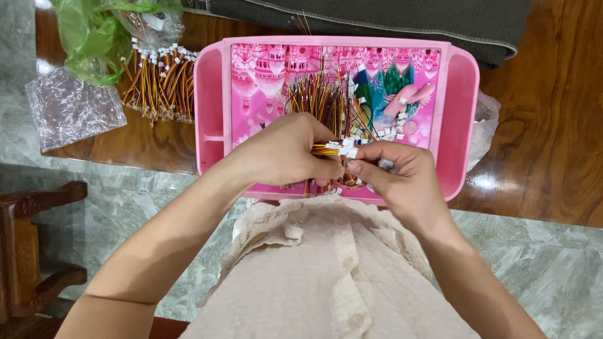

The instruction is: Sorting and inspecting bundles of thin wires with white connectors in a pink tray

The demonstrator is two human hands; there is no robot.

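a green bag (88,37) lay at the desk's (553,113) far left corner; the pink tray (461,107) held loose wires (317,94); both hands' fingers (361,168) were clamped on a wire bundle (333,149).

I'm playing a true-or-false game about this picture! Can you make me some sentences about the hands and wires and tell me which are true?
1. Both hands hold the same small bunch of wires. True: the left hand and right hand pinch the wire bunch together.
2. The tray is blue. False: the tray is pink.
3. A bundle of wires lies left of the tray on the wooden table. True.
4. The plastic bag at top left is red. False: it is green.
5. Loose wires lie inside the tray. True.
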